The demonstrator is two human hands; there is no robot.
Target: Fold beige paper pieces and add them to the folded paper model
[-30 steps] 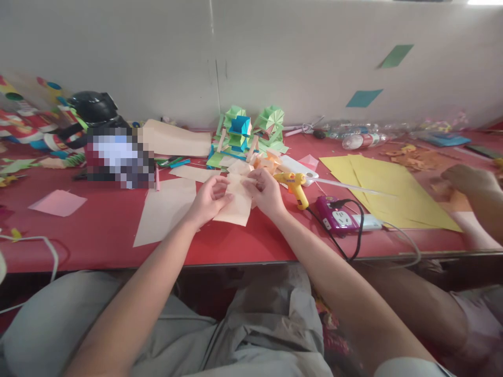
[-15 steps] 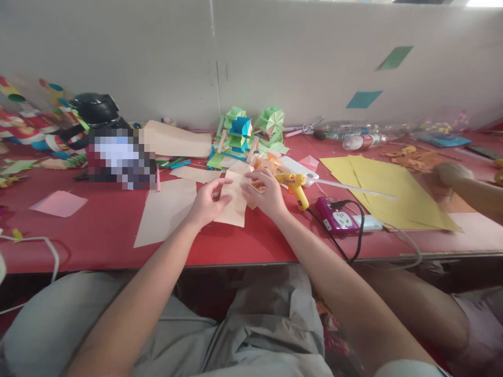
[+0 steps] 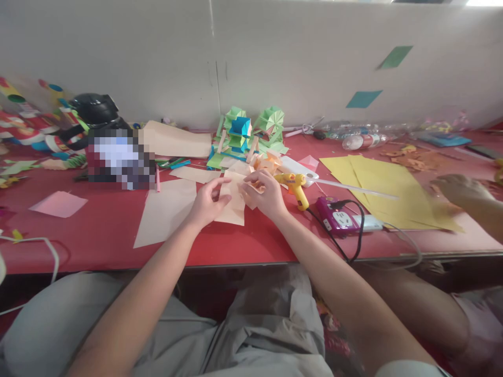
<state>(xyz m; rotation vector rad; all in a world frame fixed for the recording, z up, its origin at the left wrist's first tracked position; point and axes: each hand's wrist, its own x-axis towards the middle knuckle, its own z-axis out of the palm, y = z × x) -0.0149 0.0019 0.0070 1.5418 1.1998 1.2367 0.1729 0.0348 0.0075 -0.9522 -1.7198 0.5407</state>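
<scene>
A small peach paper sheet [image 3: 234,205] lies between my two hands, just above the red tabletop. My left hand [image 3: 210,203] grips its left edge, fingers curled and the thumb over the paper. My right hand [image 3: 266,195] has the right side between thumb and fingertips. Behind my right hand sit folded orange paper pieces [image 3: 271,159], partly hidden. To the right rests a yellow hot glue gun [image 3: 294,187] with a clear glue stick [image 3: 353,188] in it. A larger peach sheet [image 3: 167,212] lies left of my left hand.
A purple power strip [image 3: 340,215] with cables stands right of my forearm. Yellow sheets [image 3: 387,191] lie beyond it, near a co-worker's hand [image 3: 456,187]. Green and blue folded paper models [image 3: 241,131] stand at the back, with plastic bottles [image 3: 363,141] to the right.
My right hand has shifted very slightly left, and the small peach sheet has moved a little with it. The co-worker's hand has moved toward me on the right.
</scene>
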